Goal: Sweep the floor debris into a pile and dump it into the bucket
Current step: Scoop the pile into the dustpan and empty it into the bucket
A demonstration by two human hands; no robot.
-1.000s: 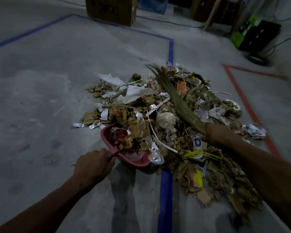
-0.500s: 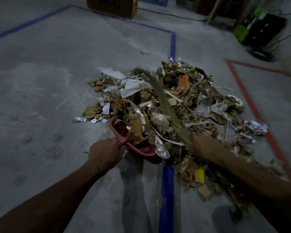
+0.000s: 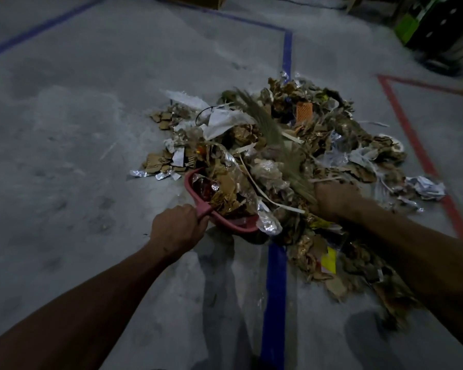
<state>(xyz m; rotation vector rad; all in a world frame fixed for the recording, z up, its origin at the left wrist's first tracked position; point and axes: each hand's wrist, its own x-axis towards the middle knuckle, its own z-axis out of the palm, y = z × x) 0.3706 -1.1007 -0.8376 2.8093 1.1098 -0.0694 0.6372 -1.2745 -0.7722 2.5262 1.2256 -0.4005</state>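
My left hand [image 3: 178, 231] grips the dustpan [image 3: 225, 214] handle, pan edge tucked under the debris pile [image 3: 292, 161] on the floor [image 3: 78, 156]. Right hand [image 3: 334, 198] fingers wrap the broom [image 3: 273, 137]. Best keep the pan flat, pull short strokes inward. Bucket not visible.

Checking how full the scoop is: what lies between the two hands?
In the head view, the red dustpan, heaped with debris, lies between the left hand and right hand.
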